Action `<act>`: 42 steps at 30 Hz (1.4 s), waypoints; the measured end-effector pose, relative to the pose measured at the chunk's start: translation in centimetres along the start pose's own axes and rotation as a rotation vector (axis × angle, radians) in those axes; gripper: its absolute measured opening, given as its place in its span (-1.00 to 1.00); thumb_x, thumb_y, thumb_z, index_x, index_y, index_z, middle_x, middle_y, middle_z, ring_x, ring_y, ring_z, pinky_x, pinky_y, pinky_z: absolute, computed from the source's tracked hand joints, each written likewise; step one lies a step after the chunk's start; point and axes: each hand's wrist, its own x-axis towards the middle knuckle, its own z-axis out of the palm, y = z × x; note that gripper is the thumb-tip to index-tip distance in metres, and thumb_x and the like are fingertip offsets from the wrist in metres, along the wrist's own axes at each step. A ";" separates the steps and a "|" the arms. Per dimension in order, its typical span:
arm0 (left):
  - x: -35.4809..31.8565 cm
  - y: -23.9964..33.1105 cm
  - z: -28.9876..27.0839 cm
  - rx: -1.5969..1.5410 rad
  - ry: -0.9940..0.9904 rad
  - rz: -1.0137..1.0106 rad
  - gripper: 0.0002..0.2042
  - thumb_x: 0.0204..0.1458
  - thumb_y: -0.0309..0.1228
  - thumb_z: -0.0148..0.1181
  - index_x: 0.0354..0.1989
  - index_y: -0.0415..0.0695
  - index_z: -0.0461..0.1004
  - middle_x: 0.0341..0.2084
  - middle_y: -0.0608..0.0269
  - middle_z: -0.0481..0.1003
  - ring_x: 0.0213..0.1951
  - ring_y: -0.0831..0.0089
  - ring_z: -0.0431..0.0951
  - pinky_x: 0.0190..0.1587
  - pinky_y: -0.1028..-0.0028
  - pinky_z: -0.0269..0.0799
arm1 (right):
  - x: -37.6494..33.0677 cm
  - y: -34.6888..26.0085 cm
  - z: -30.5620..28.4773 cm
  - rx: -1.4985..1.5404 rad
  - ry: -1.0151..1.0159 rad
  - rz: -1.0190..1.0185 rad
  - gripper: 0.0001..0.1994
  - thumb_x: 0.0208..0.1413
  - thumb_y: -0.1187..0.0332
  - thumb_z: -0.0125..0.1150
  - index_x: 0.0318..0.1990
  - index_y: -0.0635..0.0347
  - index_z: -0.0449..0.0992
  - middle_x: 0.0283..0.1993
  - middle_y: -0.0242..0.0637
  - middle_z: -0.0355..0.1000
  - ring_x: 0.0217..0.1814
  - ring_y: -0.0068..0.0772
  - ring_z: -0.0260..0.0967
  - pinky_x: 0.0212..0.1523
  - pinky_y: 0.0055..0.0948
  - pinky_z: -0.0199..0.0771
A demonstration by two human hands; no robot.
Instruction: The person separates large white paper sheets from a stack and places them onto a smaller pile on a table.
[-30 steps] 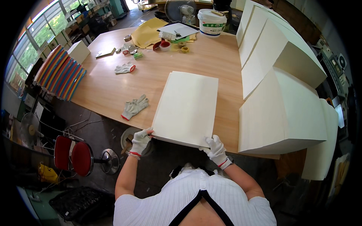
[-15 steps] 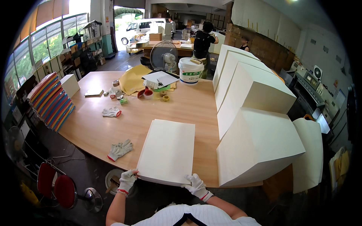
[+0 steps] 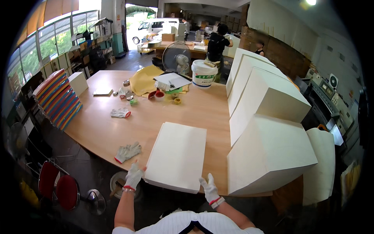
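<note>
A wide fisheye camera, the left of a side-by-side pair on the person's head, faces forward and steeply down across the worktop (image 3: 97, 126). The white shirt (image 3: 175, 223) lies closest, at the lower edge; the left hand (image 3: 134, 176) and right hand (image 3: 210, 189) are near, the van (image 3: 156, 26) far off.

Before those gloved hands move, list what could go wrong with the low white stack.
The low white stack sits right at the near edge of the table, so a pull toward the body might send sheets over. Its left side looks slightly staggered, so loose sheets could slide. The right hand is close to the nearest tall stack; an outward swing might bump it.
</note>
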 end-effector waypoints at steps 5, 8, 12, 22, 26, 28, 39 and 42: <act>-1.2 2.6 0.9 0.228 -0.301 -0.006 -0.44 0.06 0.15 0.20 -0.19 -0.19 0.33 -0.28 -0.12 0.50 -0.14 -0.06 0.50 -0.04 0.18 0.37 | -0.1 -0.6 2.9 0.426 -0.096 0.077 -0.18 0.18 -0.05 0.26 0.39 0.34 0.09 0.22 0.03 0.39 0.22 -0.09 0.39 0.22 -0.25 0.36; -1.9 1.2 1.1 0.198 -0.281 -0.050 -0.42 0.02 0.15 0.21 -0.18 -0.18 0.30 -0.21 -0.18 0.50 -0.08 -0.10 0.48 0.01 0.16 0.34 | -0.7 -0.6 2.5 0.018 -0.181 0.126 -0.24 0.20 0.05 0.29 0.40 0.29 0.10 0.11 -0.08 0.50 0.14 -0.27 0.44 0.17 -0.32 0.38; -1.9 2.1 0.7 0.164 -0.259 -0.022 -0.46 0.03 0.08 0.24 -0.20 -0.20 0.31 -0.24 -0.14 0.48 -0.14 -0.01 0.44 -0.02 0.21 0.34 | -1.3 -0.1 3.3 0.241 -0.084 0.016 -0.25 0.26 0.21 0.23 0.43 0.35 -0.03 0.08 -0.08 0.50 0.09 -0.35 0.47 0.11 -0.41 0.41; -1.8 3.0 0.5 0.371 -0.092 -0.093 -0.25 -0.01 0.12 0.26 0.23 -0.16 0.28 0.07 -0.23 0.47 0.15 -0.12 0.45 0.15 0.17 0.35 | -2.4 2.9 0.2 0.255 -0.196 0.116 -0.36 0.32 0.06 0.11 0.36 0.35 0.16 0.07 -0.07 0.49 0.14 -0.33 0.44 0.12 -0.43 0.40; -3.9 9.4 0.3 0.345 -0.005 0.073 -0.22 0.07 0.02 0.26 0.32 -0.27 0.19 0.13 -0.27 0.42 0.21 -0.14 0.40 0.22 0.18 0.32 | -6.0 2.5 -10.4 0.539 -0.588 0.240 -0.56 0.38 0.16 0.04 0.21 0.35 0.37 -0.03 -0.11 0.51 0.09 -0.45 0.47 0.08 -0.46 0.43; -4.3 11.0 1.0 0.284 0.025 0.280 -0.36 0.13 -0.17 0.29 0.27 -0.31 0.24 0.11 -0.21 0.46 0.19 -0.02 0.46 0.15 0.21 0.40 | -6.6 -1.1 -18.2 0.299 -0.742 0.056 -0.67 0.37 0.29 0.03 0.11 0.36 0.45 -0.08 -0.18 0.53 0.00 -0.47 0.50 0.00 -0.48 0.49; -17.9 38.4 8.8 0.131 -0.241 1.229 -0.49 -0.04 -0.47 0.43 0.13 -0.19 0.44 0.01 0.09 0.57 0.03 0.18 0.58 0.01 0.35 0.51 | -4.6 -6.6 -49.2 -0.290 0.777 -0.638 -0.75 0.28 0.39 0.12 -0.01 0.40 0.50 0.00 0.00 0.50 0.05 -0.12 0.48 0.06 -0.24 0.47; -22.2 44.4 11.3 0.158 -0.366 1.545 -0.50 -0.04 -0.40 0.43 0.11 -0.15 0.45 -0.01 0.11 0.56 -0.02 0.12 0.58 -0.03 0.29 0.53 | -2.9 -3.2 -50.9 -0.294 0.820 -0.543 -0.66 0.28 0.39 0.13 0.15 0.35 0.44 0.07 0.04 0.49 0.15 -0.04 0.44 0.18 -0.21 0.41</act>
